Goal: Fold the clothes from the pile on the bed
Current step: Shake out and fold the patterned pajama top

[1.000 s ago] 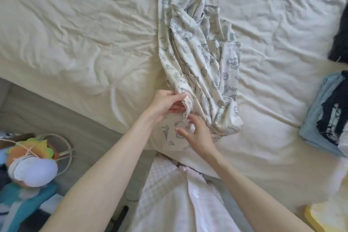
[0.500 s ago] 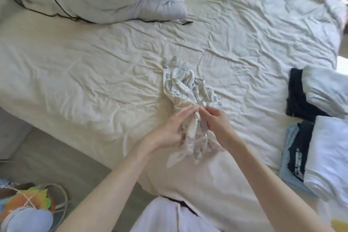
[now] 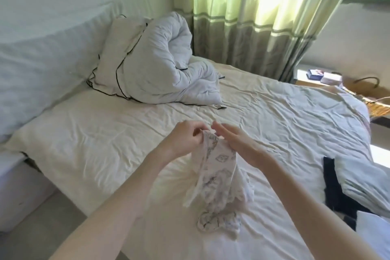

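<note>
Printed pale cotton hangs in front of the person: the patterned garment (image 3: pixel 213 177) is lifted above the bed (image 3: pixel 105 150), with its long axis running almost straight down and its bunched lower end touching the sheet near the bed's front edge. The left hand (image 3: pixel 185 141) pinches the top edge with curled fingers. The right hand (image 3: pixel 238 145) is just beside that edge, its fingers straight and lying along the cloth, gripping nothing. The free cloth therefore lies below both hands, and the right hand seems nearer for taking a second corner. To the right rest already folded clothes (image 3: pixel 358 183). Farther back lies a rolled duvet (image 3: pixel 164 65), then green curtains (image 3: pixel 253 17).
</note>
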`<state>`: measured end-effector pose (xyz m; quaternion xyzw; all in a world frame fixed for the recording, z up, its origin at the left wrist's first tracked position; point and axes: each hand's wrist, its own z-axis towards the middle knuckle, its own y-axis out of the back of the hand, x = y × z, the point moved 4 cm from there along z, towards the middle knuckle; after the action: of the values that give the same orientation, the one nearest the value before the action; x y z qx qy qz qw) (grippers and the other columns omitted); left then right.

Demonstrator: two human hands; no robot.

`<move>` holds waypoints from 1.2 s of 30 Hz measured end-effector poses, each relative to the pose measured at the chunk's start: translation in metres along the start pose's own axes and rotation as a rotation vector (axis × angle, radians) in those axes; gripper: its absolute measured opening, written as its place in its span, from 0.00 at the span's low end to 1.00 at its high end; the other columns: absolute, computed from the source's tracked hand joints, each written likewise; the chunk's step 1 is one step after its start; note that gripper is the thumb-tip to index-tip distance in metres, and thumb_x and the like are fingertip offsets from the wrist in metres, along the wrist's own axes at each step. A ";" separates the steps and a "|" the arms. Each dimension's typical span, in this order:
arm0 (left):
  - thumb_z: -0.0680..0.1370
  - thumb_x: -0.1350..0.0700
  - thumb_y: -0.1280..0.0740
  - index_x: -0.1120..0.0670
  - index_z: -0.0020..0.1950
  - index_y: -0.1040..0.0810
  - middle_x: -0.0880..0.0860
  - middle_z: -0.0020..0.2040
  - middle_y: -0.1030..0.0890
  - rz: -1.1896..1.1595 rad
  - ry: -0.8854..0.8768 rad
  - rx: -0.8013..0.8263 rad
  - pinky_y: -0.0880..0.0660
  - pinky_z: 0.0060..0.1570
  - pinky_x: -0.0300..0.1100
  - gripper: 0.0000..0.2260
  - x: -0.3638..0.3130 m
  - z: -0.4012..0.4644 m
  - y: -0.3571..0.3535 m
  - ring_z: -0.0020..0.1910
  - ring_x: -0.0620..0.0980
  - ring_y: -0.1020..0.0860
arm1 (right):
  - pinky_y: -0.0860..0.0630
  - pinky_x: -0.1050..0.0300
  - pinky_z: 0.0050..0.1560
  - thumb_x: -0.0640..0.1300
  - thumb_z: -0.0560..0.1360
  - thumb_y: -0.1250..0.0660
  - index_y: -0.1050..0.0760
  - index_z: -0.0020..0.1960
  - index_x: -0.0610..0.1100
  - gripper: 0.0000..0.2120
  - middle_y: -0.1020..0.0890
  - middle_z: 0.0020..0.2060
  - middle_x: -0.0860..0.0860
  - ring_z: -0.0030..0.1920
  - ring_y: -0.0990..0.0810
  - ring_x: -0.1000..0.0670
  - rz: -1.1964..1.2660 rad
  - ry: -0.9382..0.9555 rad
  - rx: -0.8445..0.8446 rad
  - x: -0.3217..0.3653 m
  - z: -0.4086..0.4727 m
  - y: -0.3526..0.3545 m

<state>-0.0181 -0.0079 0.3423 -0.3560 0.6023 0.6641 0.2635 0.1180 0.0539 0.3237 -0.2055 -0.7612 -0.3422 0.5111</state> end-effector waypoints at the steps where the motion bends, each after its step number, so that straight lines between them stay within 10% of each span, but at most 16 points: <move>1: 0.77 0.60 0.37 0.51 0.42 0.19 0.44 0.36 0.20 0.022 -0.003 -0.049 0.31 0.35 0.26 0.09 -0.009 0.006 0.011 0.35 0.37 0.24 | 0.25 0.55 0.49 0.65 0.73 0.43 0.22 0.54 0.46 0.25 0.20 0.49 0.49 0.52 0.21 0.47 -0.005 0.047 -0.052 0.013 -0.001 0.001; 5: 0.75 0.56 0.33 0.55 0.39 0.20 0.48 0.33 0.22 -0.062 0.063 -0.219 0.31 0.30 0.33 0.07 -0.034 0.029 0.051 0.34 0.44 0.25 | 0.29 0.69 0.42 0.59 0.72 0.34 0.22 0.52 0.48 0.16 0.21 0.49 0.49 0.45 0.24 0.55 -0.069 0.261 -0.259 0.048 -0.015 0.011; 11: 0.71 0.56 0.28 0.53 0.33 0.25 0.52 0.35 0.22 -0.098 0.112 -0.225 0.21 0.41 0.45 0.09 -0.071 0.047 0.087 0.39 0.51 0.21 | 0.24 0.60 0.45 0.60 0.67 0.28 0.33 0.59 0.51 0.27 0.24 0.48 0.58 0.45 0.21 0.58 -0.049 0.199 -0.226 0.083 -0.015 0.001; 16: 0.73 0.56 0.30 0.57 0.39 0.22 0.49 0.35 0.24 -0.020 0.058 -0.229 0.30 0.35 0.36 0.05 -0.078 0.037 0.110 0.34 0.44 0.27 | 0.31 0.58 0.43 0.43 0.78 0.37 0.27 0.42 0.47 0.06 0.23 0.39 0.54 0.43 0.24 0.51 -0.130 0.251 -0.370 0.105 -0.005 -0.002; 23: 0.73 0.53 0.28 0.61 0.48 0.23 0.46 0.37 0.25 -0.005 0.020 0.085 0.33 0.38 0.31 0.13 -0.039 -0.005 0.126 0.35 0.40 0.28 | 0.29 0.62 0.26 0.30 0.78 0.42 0.28 0.37 0.40 0.14 0.25 0.28 0.47 0.26 0.26 0.53 0.478 0.043 -0.044 0.130 0.010 0.009; 28: 0.77 0.60 0.33 0.56 0.41 0.24 0.47 0.33 0.24 -0.169 0.184 0.026 0.27 0.36 0.34 0.05 0.026 -0.034 0.127 0.31 0.40 0.26 | 0.34 0.62 0.28 0.32 0.79 0.43 0.35 0.32 0.42 0.17 0.31 0.21 0.49 0.23 0.31 0.54 0.416 0.019 -0.003 0.131 0.021 0.003; 33: 0.80 0.63 0.39 0.60 0.43 0.23 0.54 0.33 0.22 -0.673 0.378 -0.070 0.23 0.34 0.41 0.08 0.044 -0.044 0.133 0.29 0.47 0.24 | 0.23 0.54 0.44 0.38 0.76 0.35 0.23 0.46 0.37 0.04 0.19 0.39 0.43 0.39 0.20 0.47 0.378 0.044 0.118 0.119 0.031 -0.022; 36: 0.80 0.65 0.42 0.60 0.45 0.22 0.54 0.33 0.21 -0.730 0.439 -0.096 0.24 0.30 0.37 0.09 0.044 -0.048 0.144 0.28 0.46 0.22 | 0.22 0.60 0.44 0.40 0.72 0.28 0.23 0.55 0.41 0.12 0.19 0.43 0.50 0.44 0.20 0.51 0.080 0.098 0.229 0.101 0.037 -0.031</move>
<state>-0.1498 -0.0780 0.3945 -0.6905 0.4472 0.4630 0.3298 0.0343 0.0564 0.3983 -0.1590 -0.7608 -0.2422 0.5808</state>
